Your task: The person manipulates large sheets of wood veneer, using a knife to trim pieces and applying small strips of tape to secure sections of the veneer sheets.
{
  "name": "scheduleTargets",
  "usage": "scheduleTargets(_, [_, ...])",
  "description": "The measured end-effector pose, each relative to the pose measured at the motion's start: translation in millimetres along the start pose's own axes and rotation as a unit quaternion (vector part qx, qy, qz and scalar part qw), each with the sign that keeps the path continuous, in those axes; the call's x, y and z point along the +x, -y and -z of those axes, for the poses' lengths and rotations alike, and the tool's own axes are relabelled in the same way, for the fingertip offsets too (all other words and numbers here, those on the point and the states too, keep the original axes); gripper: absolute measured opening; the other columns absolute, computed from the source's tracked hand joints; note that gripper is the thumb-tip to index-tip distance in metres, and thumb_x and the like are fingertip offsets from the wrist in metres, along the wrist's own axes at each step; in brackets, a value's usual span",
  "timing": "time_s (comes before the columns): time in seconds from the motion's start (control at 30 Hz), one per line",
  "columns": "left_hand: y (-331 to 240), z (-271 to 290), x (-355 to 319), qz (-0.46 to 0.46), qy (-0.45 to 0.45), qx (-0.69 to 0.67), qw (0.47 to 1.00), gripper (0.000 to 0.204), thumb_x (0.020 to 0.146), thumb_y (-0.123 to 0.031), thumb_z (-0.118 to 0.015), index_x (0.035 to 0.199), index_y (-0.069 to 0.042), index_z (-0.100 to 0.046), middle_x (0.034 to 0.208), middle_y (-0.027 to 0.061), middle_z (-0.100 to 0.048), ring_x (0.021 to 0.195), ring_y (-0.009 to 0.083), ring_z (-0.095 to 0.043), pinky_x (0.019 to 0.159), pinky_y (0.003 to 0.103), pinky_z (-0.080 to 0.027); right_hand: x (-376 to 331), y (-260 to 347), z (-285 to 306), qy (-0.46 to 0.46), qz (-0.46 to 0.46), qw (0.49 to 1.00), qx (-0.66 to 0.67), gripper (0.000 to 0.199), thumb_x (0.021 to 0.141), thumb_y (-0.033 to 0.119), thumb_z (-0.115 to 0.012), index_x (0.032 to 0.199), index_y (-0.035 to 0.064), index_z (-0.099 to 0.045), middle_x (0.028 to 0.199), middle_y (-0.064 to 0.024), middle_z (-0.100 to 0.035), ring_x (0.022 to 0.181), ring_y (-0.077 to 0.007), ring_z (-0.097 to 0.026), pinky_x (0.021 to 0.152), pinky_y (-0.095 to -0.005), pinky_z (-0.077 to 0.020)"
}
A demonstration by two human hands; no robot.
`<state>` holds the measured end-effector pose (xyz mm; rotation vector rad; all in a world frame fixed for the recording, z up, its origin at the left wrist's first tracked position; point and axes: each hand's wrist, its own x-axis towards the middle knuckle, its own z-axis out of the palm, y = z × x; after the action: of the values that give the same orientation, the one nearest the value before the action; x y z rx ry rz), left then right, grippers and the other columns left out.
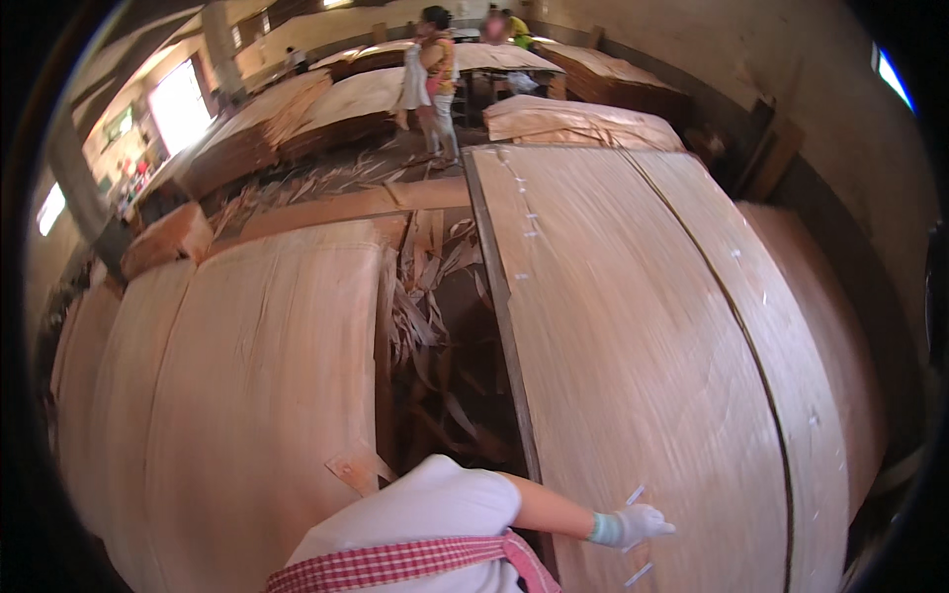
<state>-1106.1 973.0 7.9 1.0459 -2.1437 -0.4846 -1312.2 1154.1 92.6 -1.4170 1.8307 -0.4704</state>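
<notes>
My left hand, in a white glove with a pale green cuff, rests low over the near part of a wide wood veneer sheet. One finger stretches to the right along the surface; the others look partly bent, and I see nothing held. Short white tape-like strips lie on both sides of the hand, one beyond it and another nearer me. A long dark gap runs lengthwise through the sheet, with more small white pieces scattered along it. My right hand is out of view.
On the left stands another veneer stack. Torn veneer strips litter the floor between the two stacks. A person stands farther back, holding something pale, near more stacks; other people are in the distance.
</notes>
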Motion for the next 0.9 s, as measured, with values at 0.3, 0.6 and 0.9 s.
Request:
scheduleTargets(0.3, [19.0,179.6,-168.2,0.307,-0.117,0.151,0.932,0.029,0.09,-0.011,-0.046,0.115,-0.009,-0.059,0.091,0.0162,-0.066,0.085,0.0338,-0.065,0.076,0.044,-0.052,7.3,124.5,-23.7,0.17,0.042,0.984,0.018,0.043,0.095,0.03,-0.053,0.126,-0.0003,-0.053,0.083,-0.0185,-0.066,0.068,-0.0289,-0.057,0.062,-0.0361,-0.0472])
scheduleTargets(0.6, [-60.7,340.7,-412.3,0.471,-0.458,0.21,0.724,0.035,0.088,-0.004,-0.045,0.121,-0.001,-0.056,0.107,0.021,-0.066,0.102,0.036,-0.063,0.09,0.043,-0.049,12.9,189.7,-52.2,0.327,0.192,0.922,0.075,0.037,0.095,0.029,-0.053,0.119,0.0007,-0.056,0.079,-0.0147,-0.064,0.065,-0.0247,-0.054,0.058,-0.0337,-0.0445])
scheduleTargets(0.9, [-261.8,656.3,-574.2,0.437,-0.526,0.618,0.388,0.042,0.087,-0.015,-0.046,0.128,-0.006,-0.047,0.094,0.0259,-0.066,0.09,0.0446,-0.062,0.079,0.055,-0.047,5.4,220.3,-62.5,0.408,0.213,0.884,0.083,0.032,0.096,0.028,-0.054,0.112,0.0017,-0.059,0.076,-0.011,-0.063,0.061,-0.0204,-0.052,0.054,-0.0313,-0.0417])
